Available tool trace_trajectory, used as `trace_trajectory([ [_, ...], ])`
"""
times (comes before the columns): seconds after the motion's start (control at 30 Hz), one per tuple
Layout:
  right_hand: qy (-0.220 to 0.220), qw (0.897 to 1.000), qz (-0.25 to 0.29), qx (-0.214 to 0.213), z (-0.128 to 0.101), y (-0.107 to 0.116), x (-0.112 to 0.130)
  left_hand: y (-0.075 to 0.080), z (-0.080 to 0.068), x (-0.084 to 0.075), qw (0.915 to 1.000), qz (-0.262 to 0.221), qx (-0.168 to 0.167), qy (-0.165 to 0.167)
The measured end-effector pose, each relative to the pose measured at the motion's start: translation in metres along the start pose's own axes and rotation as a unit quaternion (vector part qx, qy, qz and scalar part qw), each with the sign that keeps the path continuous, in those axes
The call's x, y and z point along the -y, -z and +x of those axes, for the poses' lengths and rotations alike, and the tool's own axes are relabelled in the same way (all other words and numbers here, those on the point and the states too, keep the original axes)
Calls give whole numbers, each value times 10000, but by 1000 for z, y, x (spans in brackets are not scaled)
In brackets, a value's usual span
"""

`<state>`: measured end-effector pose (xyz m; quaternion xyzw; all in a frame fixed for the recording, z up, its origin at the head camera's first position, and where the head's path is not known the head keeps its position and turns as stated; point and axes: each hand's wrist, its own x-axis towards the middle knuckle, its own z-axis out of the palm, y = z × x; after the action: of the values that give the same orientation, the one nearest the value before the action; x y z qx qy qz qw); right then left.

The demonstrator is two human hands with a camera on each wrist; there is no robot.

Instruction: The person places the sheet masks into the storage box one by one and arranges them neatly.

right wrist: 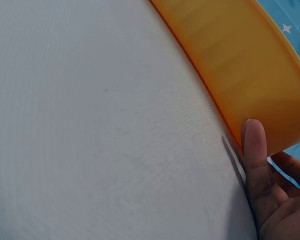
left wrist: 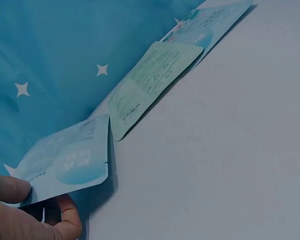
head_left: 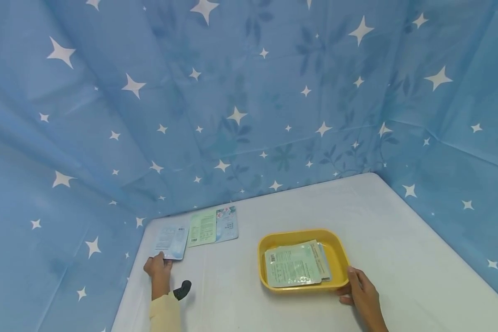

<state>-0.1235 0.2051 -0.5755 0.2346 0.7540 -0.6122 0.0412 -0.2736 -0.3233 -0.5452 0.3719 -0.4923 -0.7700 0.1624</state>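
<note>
My left hand [head_left: 157, 267] pinches the near edge of a pale blue sheet mask packet [head_left: 172, 242], thumb on top and fingers underneath. In the left wrist view this packet [left wrist: 75, 155] tilts, its near edge raised off the white table. Beside it lies a green sheet mask packet [head_left: 202, 228], which overlaps another blue packet [head_left: 227, 224] with a floral print. My right hand [head_left: 361, 293] holds the near right corner of a yellow tray [head_left: 300, 290]; the right wrist view shows the thumb [right wrist: 255, 142] along its outer wall. Several packets, a green one [head_left: 292, 265] uppermost, lie stacked in the tray.
The table [head_left: 232, 299] has a white cover. A blue star-patterned curtain [head_left: 249, 115] hangs behind it and along both sides. A black curved piece [head_left: 183, 290] juts out at my left wrist, by the cream sleeve [head_left: 165, 313].
</note>
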Motion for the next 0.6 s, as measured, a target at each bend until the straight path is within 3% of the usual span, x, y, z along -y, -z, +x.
trace_trajectory([
  [0.13, -14, 10000, 11, -26, 1, -1, 0, 7, -1, 1, 9981, 140, 571, -179],
  [0.33, 36, 10000, 49, -14, 2, -2, -3, 19, -9, -1, 9910, -313, 1298, 40],
  [0.6, 178, 9997, 159, -95, 3, -2, -3, 32, -17, -1, 9813, -819, 1717, 297],
])
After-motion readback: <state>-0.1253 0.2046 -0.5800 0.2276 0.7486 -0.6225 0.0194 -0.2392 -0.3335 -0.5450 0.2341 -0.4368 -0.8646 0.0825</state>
